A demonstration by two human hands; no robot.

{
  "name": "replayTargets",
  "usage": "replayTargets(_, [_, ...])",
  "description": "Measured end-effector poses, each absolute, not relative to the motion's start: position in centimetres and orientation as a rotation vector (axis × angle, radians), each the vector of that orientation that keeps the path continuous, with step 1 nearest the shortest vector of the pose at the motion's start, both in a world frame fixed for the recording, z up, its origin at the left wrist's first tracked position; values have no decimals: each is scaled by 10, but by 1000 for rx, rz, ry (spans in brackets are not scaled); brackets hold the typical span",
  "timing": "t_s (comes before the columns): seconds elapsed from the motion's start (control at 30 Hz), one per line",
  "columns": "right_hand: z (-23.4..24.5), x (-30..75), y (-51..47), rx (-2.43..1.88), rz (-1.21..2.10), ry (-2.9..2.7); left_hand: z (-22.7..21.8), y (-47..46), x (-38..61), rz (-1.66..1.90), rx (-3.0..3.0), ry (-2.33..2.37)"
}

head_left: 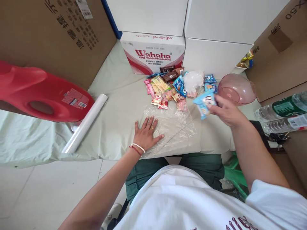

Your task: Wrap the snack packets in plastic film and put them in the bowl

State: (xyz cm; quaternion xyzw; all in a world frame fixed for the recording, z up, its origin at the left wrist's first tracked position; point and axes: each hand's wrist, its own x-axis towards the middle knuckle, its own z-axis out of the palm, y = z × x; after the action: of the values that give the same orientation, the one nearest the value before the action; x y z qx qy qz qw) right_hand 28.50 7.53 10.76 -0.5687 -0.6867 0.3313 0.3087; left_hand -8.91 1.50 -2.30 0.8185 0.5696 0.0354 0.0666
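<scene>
Flat on the table, my left hand [146, 133] rests with fingers spread on the edge of a clear plastic sheet [177, 131]. My right hand [226, 110] grips a light blue snack packet [205, 103] by its right side, held above the table right of the sheet. Behind the sheet lies a pile of small wrapped snacks [160, 83] in yellow, red, pink, brown and blue wrappers. A bunched white, translucent plastic bag [193, 81] sits at the pile's right. Just beyond my right hand stands a transparent pink bowl [236, 89].
At left are a large red jug [45, 92] and a white roll of film [85, 124]. A Wahaha carton [153, 54] and white boxes [216, 57] line the back. Plastic bottles [285, 107] lie at right beside a cardboard box [280, 64].
</scene>
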Motion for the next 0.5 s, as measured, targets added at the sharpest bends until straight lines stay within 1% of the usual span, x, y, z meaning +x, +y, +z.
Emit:
replayTargets(0.07, [101, 246, 88, -1285, 1039, -1957, -23, 15, -89, 97, 2471, 1726])
replayTargets(0.1, [93, 225, 90, -1240, 1016, -2045, -23, 15, -89, 96, 2472, 1729])
replayTargets(0.23, [47, 160, 68, -1287, 509, -2349, -25, 15, -89, 109, 2463, 1743])
replayTargets(0.3, [28, 149, 51, -1242, 406, -2548, -26, 15, -89, 108, 2460, 1746])
replayTargets(0.4, [16, 152, 36, -1140, 460, -2680, -27, 15, -90, 90, 2472, 1737])
replayTargets(0.5, [22, 156, 40, -1172, 466, -2656, -27, 15, -90, 67, 2480, 1736])
